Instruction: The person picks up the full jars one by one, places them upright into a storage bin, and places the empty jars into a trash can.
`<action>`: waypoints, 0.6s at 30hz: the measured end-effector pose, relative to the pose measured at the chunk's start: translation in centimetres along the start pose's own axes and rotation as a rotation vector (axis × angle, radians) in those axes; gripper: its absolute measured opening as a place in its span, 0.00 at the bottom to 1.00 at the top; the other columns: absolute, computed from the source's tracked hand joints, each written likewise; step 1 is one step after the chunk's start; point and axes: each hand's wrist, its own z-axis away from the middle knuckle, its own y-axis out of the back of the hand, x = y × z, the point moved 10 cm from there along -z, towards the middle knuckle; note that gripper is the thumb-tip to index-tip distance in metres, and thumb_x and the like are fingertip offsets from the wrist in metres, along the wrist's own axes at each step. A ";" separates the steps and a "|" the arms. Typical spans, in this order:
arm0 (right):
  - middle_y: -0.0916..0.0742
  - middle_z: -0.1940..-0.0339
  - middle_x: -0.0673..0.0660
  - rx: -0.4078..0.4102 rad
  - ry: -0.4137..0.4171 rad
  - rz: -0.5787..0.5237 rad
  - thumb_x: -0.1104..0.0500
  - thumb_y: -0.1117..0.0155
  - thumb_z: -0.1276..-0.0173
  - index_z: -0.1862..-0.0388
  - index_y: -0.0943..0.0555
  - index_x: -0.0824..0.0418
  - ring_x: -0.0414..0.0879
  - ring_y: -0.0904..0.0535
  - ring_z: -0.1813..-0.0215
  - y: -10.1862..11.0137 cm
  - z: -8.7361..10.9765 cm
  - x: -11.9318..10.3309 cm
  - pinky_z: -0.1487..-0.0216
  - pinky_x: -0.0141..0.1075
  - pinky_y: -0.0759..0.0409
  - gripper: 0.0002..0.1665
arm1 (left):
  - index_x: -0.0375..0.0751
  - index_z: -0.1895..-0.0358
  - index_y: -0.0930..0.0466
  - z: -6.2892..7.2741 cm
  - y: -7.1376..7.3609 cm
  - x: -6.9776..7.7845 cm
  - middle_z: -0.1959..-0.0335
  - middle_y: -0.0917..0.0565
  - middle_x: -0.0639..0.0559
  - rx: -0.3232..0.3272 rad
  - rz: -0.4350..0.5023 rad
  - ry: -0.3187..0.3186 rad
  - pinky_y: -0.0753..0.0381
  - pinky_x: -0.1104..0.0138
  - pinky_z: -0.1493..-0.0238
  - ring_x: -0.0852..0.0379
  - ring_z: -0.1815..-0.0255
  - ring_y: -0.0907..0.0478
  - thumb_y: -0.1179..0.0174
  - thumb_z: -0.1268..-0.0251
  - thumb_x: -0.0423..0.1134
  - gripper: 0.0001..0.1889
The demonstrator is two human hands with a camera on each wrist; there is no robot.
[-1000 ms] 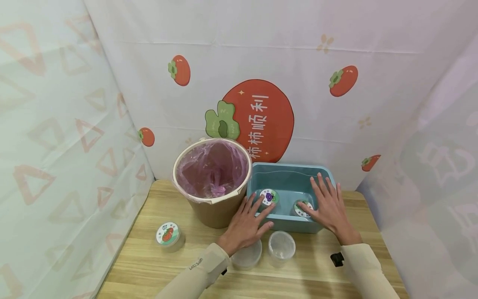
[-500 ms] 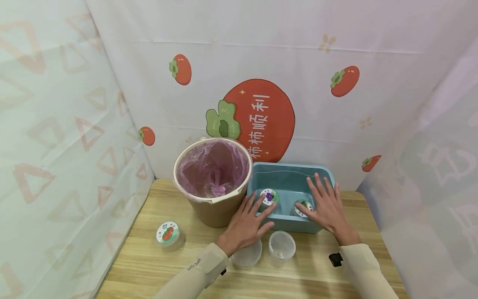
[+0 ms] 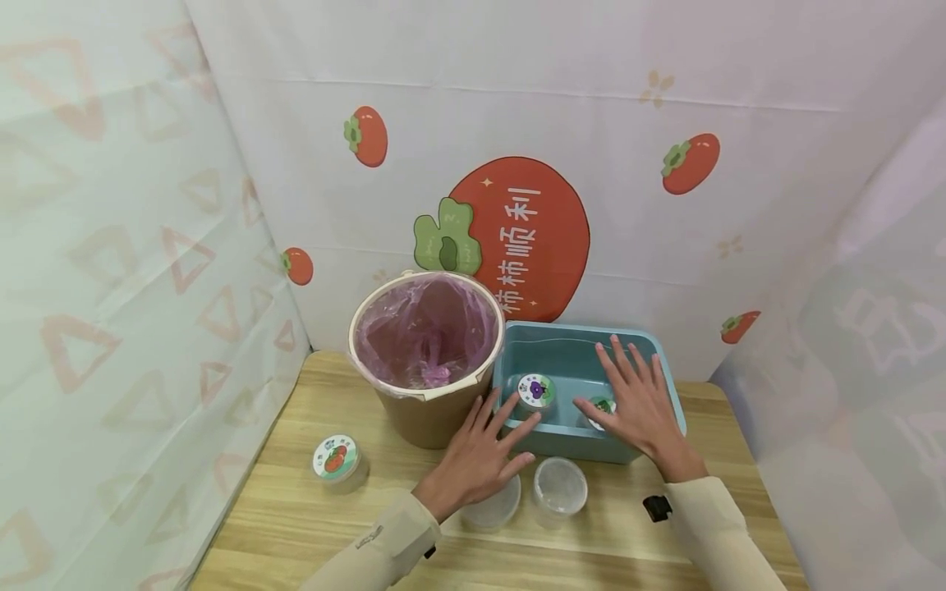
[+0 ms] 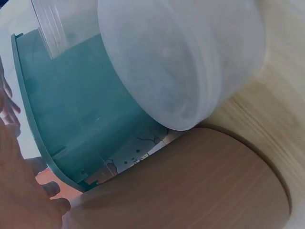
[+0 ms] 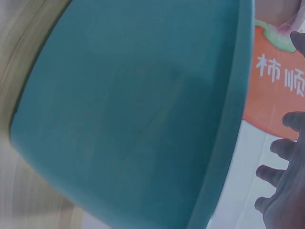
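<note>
Though they're both still spread and empty, the left hand (image 3: pixel 475 464) has eased back a tad and the right hand (image 3: pixel 640 410) has slid left over the blue bin (image 3: pixel 587 448), so the purple-label tub (image 3: pixel 537 391) inside, just past the left hand, shows better.

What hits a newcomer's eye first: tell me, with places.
The big red fruit print on the back cloth comes first. Below it stands a purple-lined bin, with a blue tub to its right. The left hand spreads at the tub's near left corner, the right hand over its right side.
</note>
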 end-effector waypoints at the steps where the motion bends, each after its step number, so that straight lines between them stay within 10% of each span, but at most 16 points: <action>1: 0.39 0.09 0.67 0.003 0.008 0.002 0.27 0.31 0.33 0.09 0.42 0.56 0.75 0.43 0.13 0.1 -0.1 -0.2 0.17 0.78 0.53 0.64 | 0.71 0.10 0.49 0.2 -0.1 -0.1 0.08 0.47 0.46 -0.007 0.000 0.003 0.45 0.42 0.11 0.38 0.07 0.57 0.62 0.12 0.68 0.34; 18: 0.43 0.07 0.63 -0.037 0.093 -0.041 0.27 0.32 0.32 0.08 0.45 0.54 0.70 0.44 0.11 0.5 -3.4 -4.8 0.14 0.74 0.55 0.64 | 0.68 0.11 0.44 4.0 0.5 -1.3 0.10 0.43 0.43 0.058 -0.011 0.002 0.38 0.43 0.13 0.34 0.10 0.46 0.55 0.13 0.67 0.34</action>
